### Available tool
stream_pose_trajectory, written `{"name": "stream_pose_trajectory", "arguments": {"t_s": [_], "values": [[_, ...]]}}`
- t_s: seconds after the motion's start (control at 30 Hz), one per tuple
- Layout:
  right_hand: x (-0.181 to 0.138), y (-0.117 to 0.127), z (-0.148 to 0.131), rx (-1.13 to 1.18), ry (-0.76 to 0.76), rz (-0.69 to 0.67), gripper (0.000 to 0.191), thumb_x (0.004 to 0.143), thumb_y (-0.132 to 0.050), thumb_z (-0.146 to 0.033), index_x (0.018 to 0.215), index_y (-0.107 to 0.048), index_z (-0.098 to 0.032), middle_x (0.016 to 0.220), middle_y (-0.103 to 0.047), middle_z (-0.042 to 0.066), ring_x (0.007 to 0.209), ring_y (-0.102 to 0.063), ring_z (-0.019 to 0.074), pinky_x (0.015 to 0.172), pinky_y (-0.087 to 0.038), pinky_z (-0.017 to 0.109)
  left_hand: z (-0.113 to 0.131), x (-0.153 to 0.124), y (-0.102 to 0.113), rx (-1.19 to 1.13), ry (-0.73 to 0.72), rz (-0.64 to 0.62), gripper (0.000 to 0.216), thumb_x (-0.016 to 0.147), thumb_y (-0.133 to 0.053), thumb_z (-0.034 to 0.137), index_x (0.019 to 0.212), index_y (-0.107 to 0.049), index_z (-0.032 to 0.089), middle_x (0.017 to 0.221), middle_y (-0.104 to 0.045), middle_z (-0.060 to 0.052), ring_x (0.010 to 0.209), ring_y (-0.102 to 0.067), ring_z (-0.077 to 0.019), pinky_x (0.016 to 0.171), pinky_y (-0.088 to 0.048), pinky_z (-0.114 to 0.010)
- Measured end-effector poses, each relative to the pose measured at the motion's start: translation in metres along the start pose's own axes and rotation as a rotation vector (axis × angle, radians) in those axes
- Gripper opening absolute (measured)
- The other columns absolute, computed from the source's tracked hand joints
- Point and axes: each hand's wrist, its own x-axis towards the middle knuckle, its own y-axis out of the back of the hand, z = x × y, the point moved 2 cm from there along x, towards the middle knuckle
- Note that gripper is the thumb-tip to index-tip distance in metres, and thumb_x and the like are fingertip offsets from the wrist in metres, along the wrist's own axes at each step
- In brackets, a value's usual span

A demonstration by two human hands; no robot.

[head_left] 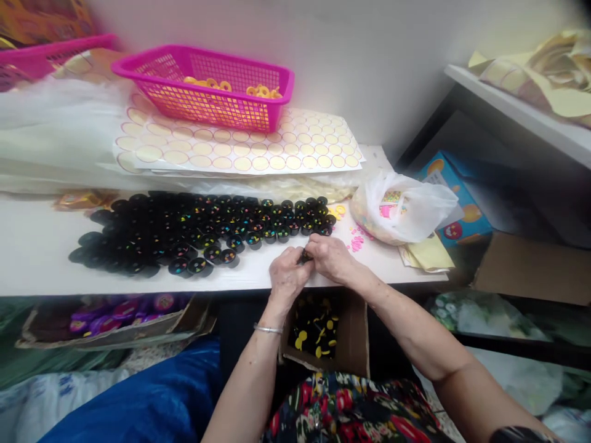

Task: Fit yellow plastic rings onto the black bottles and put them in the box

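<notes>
The one head-worn camera looks forward and down over the left hand and right hand — both fairly near, just below mid-view — and across the table to the pale wall beyond.

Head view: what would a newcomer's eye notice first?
Probably the pink mesh basket with yellow rings, at the back on circle-printed sheets. Then the many small black cups, crowded across the white tabletop. Near the front edge, the left hand and right hand meet around a dark piece.

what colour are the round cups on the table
The cups are black; the head view shows this.
</notes>
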Motion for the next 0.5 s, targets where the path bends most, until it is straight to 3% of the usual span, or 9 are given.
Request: {"name": "stream_pose_trajectory", "arguments": {"t_s": [0.17, 0.27, 0.37, 0.5], "values": [[-0.005, -0.002, 0.016, 0.372, -0.006, 0.123, 0.018, 0.082, -0.048, -0.018, 0.072, -0.063, -0.014, 0.073, -0.055, 0.002, 0.067, -0.05, 0.0112, 0.064, -0.037, 0.022, 0.0, -0.002, -0.001, 0.028, -0.03, 0.017, 0.016, 0.071, -0.056, 0.032, 0.062, -0.056, 0.019, 0.059, -0.047, 0.003, 0.057, -0.043, -0.0095, 0.056, -0.03, -0.022], [-0.007, 0.002, 0.041, 0.513, -0.143, 0.301, 0.015, 0.081, -0.048, -0.02, 0.077, -0.062, -0.016, 0.075, -0.059, 0.002, 0.073, -0.054, 0.013, 0.071, -0.041, 0.024, 0.0, -0.002, 0.0, 0.044, -0.035, 0.026, 0.015, 0.07, -0.057, 0.033, 0.063, -0.057, 0.019, 0.06, -0.049, 0.002, 0.058, -0.045, -0.0098, 0.057, -0.031, -0.022], [0.0, 0.008, 0.072, 0.359, -0.378, 0.474, 0.019, 0.082, -0.043, -0.019, 0.081, -0.061, -0.016, 0.082, -0.06, 0.006, 0.08, -0.054, 0.0168, 0.076, -0.041, 0.028, 0.001, -0.001, 0.002, 0.044, -0.04, 0.038, 0.013, 0.069, -0.057, 0.031, 0.062, -0.058, 0.02, 0.061, -0.05, 0.002, 0.058, -0.045, -0.0099, 0.057, -0.032, -0.022], [0.02, 0.013, 0.1, 0.074, -0.532, 0.387, 0.027, 0.075, -0.04, -0.01, 0.093, -0.06, -0.011, 0.098, -0.058, 0.013, 0.09, -0.052, 0.0209, 0.077, -0.041, 0.03, -0.001, 0.0, 0.002, 0.033, -0.052, 0.052, 0.012, 0.068, -0.057, 0.03, 0.063, -0.058, 0.02, 0.06, -0.049, 0.002, 0.058, -0.046, -0.01, 0.057, -0.033, -0.022]]}}
